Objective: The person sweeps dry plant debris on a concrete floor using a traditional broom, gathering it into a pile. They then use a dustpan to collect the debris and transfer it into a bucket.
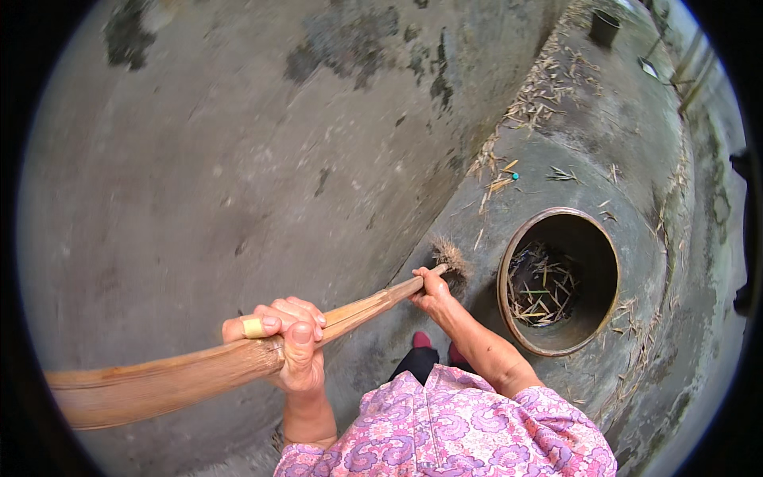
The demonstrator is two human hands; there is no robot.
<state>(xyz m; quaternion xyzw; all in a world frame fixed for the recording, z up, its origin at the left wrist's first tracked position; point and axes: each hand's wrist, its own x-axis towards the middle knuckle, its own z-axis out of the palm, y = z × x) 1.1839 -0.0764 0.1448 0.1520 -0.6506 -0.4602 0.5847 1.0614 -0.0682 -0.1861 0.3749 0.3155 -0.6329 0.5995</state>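
Note:
A long bamboo pole, the handle of a broom (351, 317), slants from the lower left towards the middle. My left hand (292, 343), with a yellow bandage round one finger, is closed around its thicker part. Farther down, my right hand (430, 290) grips the thin part close to the brush. The bristly broom head (451, 256) is near the floor by the foot of the wall, partly hidden behind the pole's end. To the right of my right hand stands a large round glazed pot (511, 322) with dry leaves (542, 292) inside.
A tall stained concrete wall (208, 179) rises at the left. Dry leaves (536, 98) line its base, with more along the right edge. A green cap-like thing (515, 176) lies among yellow leaves. A dark bucket (604, 28) stands at the far upper right. My feet (421, 340) are beside the pot.

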